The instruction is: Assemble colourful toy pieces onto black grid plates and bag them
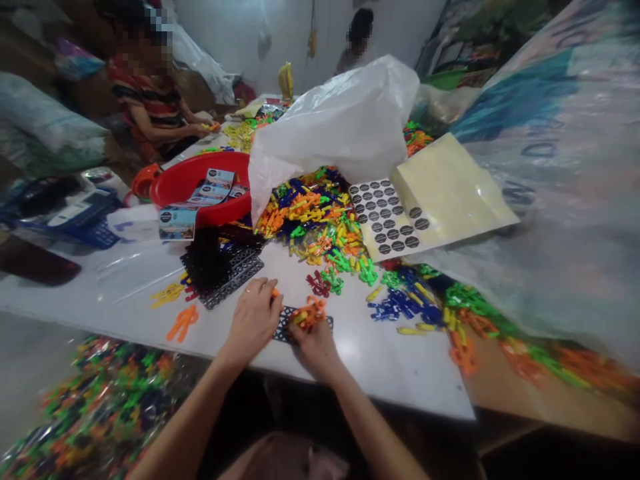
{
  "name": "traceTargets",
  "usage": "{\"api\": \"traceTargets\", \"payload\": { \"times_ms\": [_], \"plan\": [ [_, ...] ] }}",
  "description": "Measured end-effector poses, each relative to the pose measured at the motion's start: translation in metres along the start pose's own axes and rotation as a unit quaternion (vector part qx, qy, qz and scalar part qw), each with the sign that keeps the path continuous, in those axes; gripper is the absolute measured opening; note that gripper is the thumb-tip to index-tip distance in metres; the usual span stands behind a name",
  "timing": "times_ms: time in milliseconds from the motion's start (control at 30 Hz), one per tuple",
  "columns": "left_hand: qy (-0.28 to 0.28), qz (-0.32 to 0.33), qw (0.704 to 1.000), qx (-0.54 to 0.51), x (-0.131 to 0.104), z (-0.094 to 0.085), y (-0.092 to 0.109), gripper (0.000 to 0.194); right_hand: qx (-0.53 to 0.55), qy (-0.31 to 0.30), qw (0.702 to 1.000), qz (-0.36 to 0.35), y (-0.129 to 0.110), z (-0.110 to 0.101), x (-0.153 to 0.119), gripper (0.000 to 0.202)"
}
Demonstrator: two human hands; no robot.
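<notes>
My left hand has its fingers closed at the left end of a black perforated plastic plate, with a bit of orange plastic showing at the fingertips. My right hand grips a small bunch of orange plastic pieces, some yellow among them, over the same plate. The plate lies flat on the white table near its front edge. Just beyond my hands are small dark red pieces and green pieces. A loose orange piece lies to the left.
Black perforated plates are stacked at left, near a red basin with printed cards. A colourful heap spills from a white bag. A sticker sheet and large sack stand right. Another person sits far left.
</notes>
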State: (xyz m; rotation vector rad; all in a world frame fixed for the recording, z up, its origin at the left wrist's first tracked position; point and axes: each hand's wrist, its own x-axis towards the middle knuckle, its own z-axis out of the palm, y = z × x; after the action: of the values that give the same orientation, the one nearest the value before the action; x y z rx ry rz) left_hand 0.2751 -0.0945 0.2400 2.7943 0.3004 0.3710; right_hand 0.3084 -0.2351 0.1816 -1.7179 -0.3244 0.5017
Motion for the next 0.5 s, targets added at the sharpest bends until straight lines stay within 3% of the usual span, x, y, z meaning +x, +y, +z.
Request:
{"api": "traceTargets", "payload": {
  "times_ms": [133, 233, 367, 500],
  "plan": [
    [0.003, 0.004, 1.000, -0.006, 0.013, 0.002, 0.002, 0.035, 0.021, -0.004, 1.000, -0.004, 0.005, 0.007, 0.003, 0.011],
    [0.013, -0.004, 1.000, 0.000, 0.013, 0.002, 0.001, 0.035, -0.094, 0.000, 0.992, -0.081, 0.015, 0.012, 0.004, 0.007],
    [0.028, 0.027, 0.999, 0.036, 0.002, 0.000, 0.001, 0.041, -0.288, -0.046, 0.938, -0.190, 0.028, 0.013, 0.002, 0.011],
    [0.019, 0.108, 0.991, 0.071, -0.007, 0.001, -0.002, 0.066, -0.395, -0.074, 0.902, -0.158, 0.019, 0.017, 0.005, 0.016]
  ]
}}
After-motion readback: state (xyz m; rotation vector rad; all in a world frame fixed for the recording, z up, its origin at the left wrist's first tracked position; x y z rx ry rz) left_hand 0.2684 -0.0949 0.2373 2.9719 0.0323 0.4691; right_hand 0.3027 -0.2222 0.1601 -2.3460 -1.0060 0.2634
